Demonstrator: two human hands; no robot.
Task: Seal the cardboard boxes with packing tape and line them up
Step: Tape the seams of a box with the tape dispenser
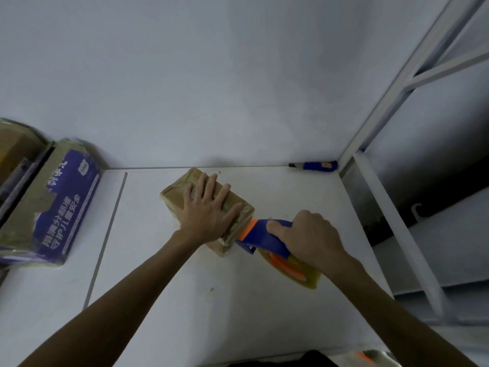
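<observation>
One small cardboard box [173,197] lies near the middle of the white table [185,300], turned at an angle to the table's edge. Your left hand [209,211] presses flat on its top with the fingers [205,181] straight and spread, pinning it down. At the box's near right end your right hand [309,234] is curled round the blue handle of the tape dispenser [264,234], whose orange front edge touches that end, with the yellowish roll [299,274] hanging below your wrist. Glossy tape already seems to cover the top and corners, so you look close to finishing this strip: what is left, I judge, is to cut it at the end and smooth it down.

Well off to your left a larger box with purple print [60,205] lies against the wall, with tape showing on its edges, and another box [13,149] sits just beyond it, blurred; whether either is fully sealed cannot be told. None of the boxes forms a neat row yet, so lining up remains. A blue utility knife [315,165] rests at the back, beside the white shelf frame [383,123]
</observation>
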